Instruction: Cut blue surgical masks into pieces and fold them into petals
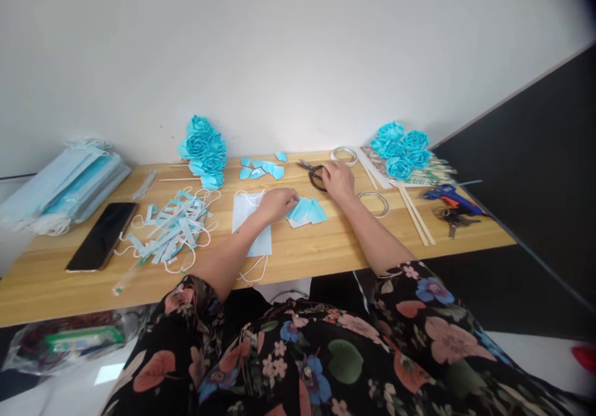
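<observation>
One pair of scissors [315,170] noted on the tabletop [321,248], handles touched by the right hand [339,180] (closure cannot be told). Left hand [278,205], fingers curled, grip likewise undeterminable, sits at the edge of cut blue pieces [308,210].

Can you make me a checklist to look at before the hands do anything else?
1. Scissors within reach: ok, the right hand is at their handles.
2. Right hand's grip firm: cannot tell, its fingers are partly hidden.
3. Left hand away from the blades: ok, there is a gap between them.
4. Cut blue pieces close by: ok, right beside the left hand.
5. Mask scraps tidy: not ok, strips and ear loops lie in a messy heap.
6. Glue gun cool: cannot tell, a picture doesn't show heat.
</observation>
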`<move>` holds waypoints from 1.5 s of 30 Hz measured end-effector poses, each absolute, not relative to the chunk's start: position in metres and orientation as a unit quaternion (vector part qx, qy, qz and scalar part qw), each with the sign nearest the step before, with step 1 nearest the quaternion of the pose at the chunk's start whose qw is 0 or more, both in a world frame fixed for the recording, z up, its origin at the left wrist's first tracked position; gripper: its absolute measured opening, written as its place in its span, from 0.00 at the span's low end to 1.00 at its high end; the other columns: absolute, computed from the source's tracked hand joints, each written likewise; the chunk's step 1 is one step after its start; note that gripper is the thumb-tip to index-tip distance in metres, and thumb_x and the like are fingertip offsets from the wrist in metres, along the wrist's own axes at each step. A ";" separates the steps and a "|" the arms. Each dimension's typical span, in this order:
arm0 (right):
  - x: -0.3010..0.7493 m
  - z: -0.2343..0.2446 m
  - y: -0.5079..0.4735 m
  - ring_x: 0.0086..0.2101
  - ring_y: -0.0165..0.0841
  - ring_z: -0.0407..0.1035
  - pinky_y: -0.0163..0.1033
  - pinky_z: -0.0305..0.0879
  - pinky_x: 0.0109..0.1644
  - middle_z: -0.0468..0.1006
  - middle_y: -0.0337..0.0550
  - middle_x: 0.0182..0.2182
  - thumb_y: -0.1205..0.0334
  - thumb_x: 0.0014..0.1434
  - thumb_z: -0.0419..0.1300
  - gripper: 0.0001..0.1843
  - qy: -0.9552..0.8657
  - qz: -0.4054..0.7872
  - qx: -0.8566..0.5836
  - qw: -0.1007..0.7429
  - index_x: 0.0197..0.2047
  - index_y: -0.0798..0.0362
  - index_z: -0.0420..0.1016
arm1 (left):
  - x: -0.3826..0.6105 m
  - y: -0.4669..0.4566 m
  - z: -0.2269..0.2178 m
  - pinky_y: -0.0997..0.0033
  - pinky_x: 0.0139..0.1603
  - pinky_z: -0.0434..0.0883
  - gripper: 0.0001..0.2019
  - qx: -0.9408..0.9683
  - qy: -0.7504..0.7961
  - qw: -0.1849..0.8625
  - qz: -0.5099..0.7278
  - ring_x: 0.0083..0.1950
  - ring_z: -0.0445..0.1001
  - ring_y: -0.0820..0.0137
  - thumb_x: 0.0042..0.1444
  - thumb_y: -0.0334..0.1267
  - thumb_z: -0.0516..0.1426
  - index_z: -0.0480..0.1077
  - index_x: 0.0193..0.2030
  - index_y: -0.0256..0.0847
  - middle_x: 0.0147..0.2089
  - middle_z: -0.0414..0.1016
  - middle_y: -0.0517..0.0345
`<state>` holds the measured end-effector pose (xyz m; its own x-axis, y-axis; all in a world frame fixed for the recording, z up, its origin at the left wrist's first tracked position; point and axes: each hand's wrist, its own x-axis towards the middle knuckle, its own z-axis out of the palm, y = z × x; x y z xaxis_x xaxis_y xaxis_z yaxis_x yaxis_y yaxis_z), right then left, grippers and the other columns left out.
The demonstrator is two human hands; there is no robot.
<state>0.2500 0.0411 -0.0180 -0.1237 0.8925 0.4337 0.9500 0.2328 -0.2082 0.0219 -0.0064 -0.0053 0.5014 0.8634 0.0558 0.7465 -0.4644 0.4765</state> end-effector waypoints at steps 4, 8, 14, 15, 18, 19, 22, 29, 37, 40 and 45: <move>0.249 -0.009 0.028 0.44 0.41 0.72 0.41 0.61 0.46 0.83 0.49 0.43 0.59 0.68 0.51 0.17 -0.765 -0.001 -0.586 0.268 0.48 0.53 0.81 | 0.020 -0.006 -0.010 0.66 0.46 0.70 0.14 0.841 0.470 0.205 0.173 0.49 0.78 0.61 0.61 0.33 0.52 0.79 0.44 0.42 0.48 0.82 0.54; 0.245 0.001 0.020 0.34 0.37 0.72 0.39 0.55 0.35 0.83 0.45 0.32 0.54 0.65 0.56 0.15 -0.790 0.085 -0.565 0.224 0.35 0.52 0.82 | 0.019 -0.006 -0.013 0.65 0.49 0.71 0.15 0.834 0.477 0.205 0.188 0.50 0.78 0.61 0.63 0.35 0.51 0.80 0.43 0.42 0.49 0.83 0.54; 0.254 0.007 0.018 0.35 0.37 0.74 0.39 0.59 0.37 0.84 0.43 0.34 0.54 0.61 0.62 0.11 -0.815 0.185 -0.513 0.196 0.38 0.51 0.83 | 0.018 -0.005 -0.016 0.66 0.47 0.71 0.13 0.806 0.502 0.225 0.219 0.49 0.79 0.61 0.62 0.36 0.54 0.80 0.46 0.43 0.47 0.83 0.55; 0.254 0.008 0.017 0.35 0.37 0.74 0.39 0.60 0.37 0.84 0.43 0.35 0.52 0.60 0.63 0.13 -0.817 0.203 -0.504 0.192 0.41 0.51 0.83 | 0.018 -0.005 -0.017 0.66 0.46 0.71 0.13 0.803 0.504 0.226 0.223 0.48 0.79 0.61 0.62 0.36 0.54 0.80 0.46 0.43 0.46 0.83 0.54; 0.250 0.009 0.013 0.38 0.37 0.74 0.38 0.61 0.39 0.83 0.44 0.40 0.49 0.57 0.67 0.19 -0.840 0.230 -0.460 0.173 0.48 0.50 0.82 | 0.017 -0.004 -0.018 0.65 0.47 0.71 0.14 0.802 0.499 0.230 0.234 0.49 0.79 0.60 0.62 0.36 0.53 0.80 0.47 0.42 0.48 0.83 0.53; 0.246 0.010 0.011 0.39 0.37 0.73 0.38 0.61 0.40 0.83 0.45 0.41 0.50 0.56 0.68 0.20 -0.852 0.228 -0.442 0.161 0.49 0.50 0.81 | 0.017 -0.004 -0.018 0.65 0.47 0.70 0.15 0.801 0.498 0.233 0.236 0.48 0.79 0.60 0.63 0.36 0.52 0.80 0.48 0.41 0.48 0.83 0.52; 0.237 0.013 0.006 0.40 0.36 0.72 0.37 0.59 0.39 0.81 0.44 0.41 0.54 0.53 0.70 0.19 -0.880 0.226 -0.400 0.117 0.47 0.51 0.81 | 0.016 -0.004 -0.018 0.65 0.46 0.70 0.16 0.794 0.503 0.242 0.239 0.45 0.79 0.61 0.62 0.35 0.52 0.79 0.49 0.39 0.45 0.83 0.51; 0.241 0.005 0.013 0.29 0.29 0.65 0.35 0.56 0.35 0.75 0.37 0.27 0.57 0.54 0.66 0.09 -0.815 0.355 -0.416 0.189 0.34 0.54 0.76 | 0.014 -0.001 -0.019 0.70 0.38 0.70 0.15 0.730 0.506 0.324 0.325 0.33 0.76 0.68 0.63 0.37 0.53 0.78 0.48 0.35 0.34 0.80 0.53; 0.245 0.005 0.021 0.27 0.28 0.60 0.35 0.55 0.33 0.68 0.35 0.26 0.44 0.49 0.67 0.21 -0.673 0.480 -0.412 0.385 0.32 0.54 0.71 | 0.011 0.000 -0.019 0.75 0.25 0.71 0.30 0.580 0.453 0.500 0.457 0.29 0.77 0.71 0.65 0.61 0.49 0.70 0.55 0.33 0.37 0.79 0.48; 0.243 0.007 0.020 0.27 0.28 0.59 0.34 0.54 0.31 0.67 0.35 0.25 0.41 0.48 0.68 0.23 -0.644 0.508 -0.408 0.401 0.31 0.54 0.70 | 0.011 0.001 -0.022 0.75 0.25 0.72 0.31 0.586 0.448 0.490 0.464 0.29 0.77 0.72 0.64 0.62 0.50 0.71 0.54 0.33 0.36 0.79 0.48; 0.243 0.009 0.018 0.23 0.27 0.61 0.34 0.56 0.28 0.68 0.34 0.21 0.43 0.50 0.65 0.20 -0.628 0.540 -0.418 0.373 0.29 0.53 0.72 | 0.011 0.003 -0.027 0.76 0.25 0.71 0.31 0.598 0.433 0.468 0.485 0.28 0.75 0.73 0.63 0.63 0.51 0.74 0.50 0.34 0.35 0.78 0.50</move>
